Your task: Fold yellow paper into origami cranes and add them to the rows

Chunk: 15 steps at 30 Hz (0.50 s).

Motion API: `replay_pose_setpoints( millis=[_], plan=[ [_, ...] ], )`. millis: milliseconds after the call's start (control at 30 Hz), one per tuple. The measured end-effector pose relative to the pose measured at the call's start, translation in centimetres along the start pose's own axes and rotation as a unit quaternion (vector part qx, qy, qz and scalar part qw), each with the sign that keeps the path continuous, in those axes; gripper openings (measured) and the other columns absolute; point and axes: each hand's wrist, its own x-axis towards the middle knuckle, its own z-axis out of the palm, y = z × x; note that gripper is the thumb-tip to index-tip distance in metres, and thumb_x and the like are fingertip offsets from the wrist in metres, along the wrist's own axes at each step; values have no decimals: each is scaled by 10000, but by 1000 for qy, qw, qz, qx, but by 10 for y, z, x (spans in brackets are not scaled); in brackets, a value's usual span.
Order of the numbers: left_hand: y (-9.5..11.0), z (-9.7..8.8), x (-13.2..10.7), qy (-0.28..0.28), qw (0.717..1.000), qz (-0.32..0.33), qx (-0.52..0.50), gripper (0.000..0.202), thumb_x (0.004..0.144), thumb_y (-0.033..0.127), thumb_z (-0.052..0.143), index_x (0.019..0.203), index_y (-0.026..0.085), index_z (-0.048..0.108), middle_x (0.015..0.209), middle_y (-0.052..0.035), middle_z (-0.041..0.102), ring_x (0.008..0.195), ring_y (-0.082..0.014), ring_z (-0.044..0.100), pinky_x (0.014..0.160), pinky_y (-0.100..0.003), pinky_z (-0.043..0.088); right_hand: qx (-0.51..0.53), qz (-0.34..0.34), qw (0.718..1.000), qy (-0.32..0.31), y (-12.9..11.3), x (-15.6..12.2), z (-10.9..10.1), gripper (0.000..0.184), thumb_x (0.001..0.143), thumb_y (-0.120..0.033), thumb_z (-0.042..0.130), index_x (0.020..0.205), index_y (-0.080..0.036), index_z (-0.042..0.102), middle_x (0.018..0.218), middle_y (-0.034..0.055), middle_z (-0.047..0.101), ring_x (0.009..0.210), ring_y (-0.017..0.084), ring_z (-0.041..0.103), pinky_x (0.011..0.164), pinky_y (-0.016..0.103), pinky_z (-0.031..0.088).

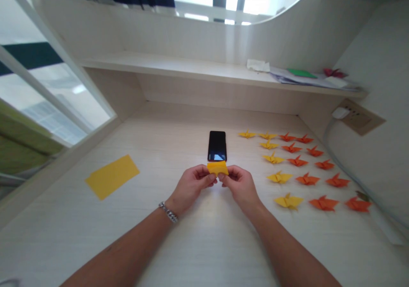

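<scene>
A small folded piece of yellow paper (217, 167) is held up between both hands, just in front of the phone. My left hand (191, 185) pinches its left side, thumb on the near face. On the right side, my right hand (242, 185) grips it the same way, the two thumbs almost meeting at the lower edge. The fingers behind the paper are partly hidden. A black phone (217, 144) lies flat on the desk beyond the paper. Yellow paper sheets (112, 176) rest on the desk to the left.
Rows of folded paper cranes stand at the right, yellow ones (279, 177) on the inner side and orange ones (324, 203) farther out. A cable (338, 163) runs down from a wall socket (361, 119). Above the desk's back, a shelf (191, 72) carries papers (287, 77).
</scene>
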Motion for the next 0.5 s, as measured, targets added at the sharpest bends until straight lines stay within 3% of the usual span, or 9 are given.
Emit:
replay_pose_setpoints(
  millis=[267,500],
  plan=[
    [12,6,-5,36,986,75,142,161,675,273,722,783,164,675,769,-20,680,699,-162,599,666,-245,471,-52,-93,994,19,-10,-10,3,153,717,-227,655,866,-201,680,851,35,682,778,188,632,709,302,514],
    [9,2,-7,59,975,122,178,104,705,230,697,789,169,698,792,-35,704,693,-166,621,666,-245,482,-38,-122,992,22,-13,-12,4,111,695,-196,684,804,-217,690,799,16,667,749,178,622,697,300,515]
  ],
)
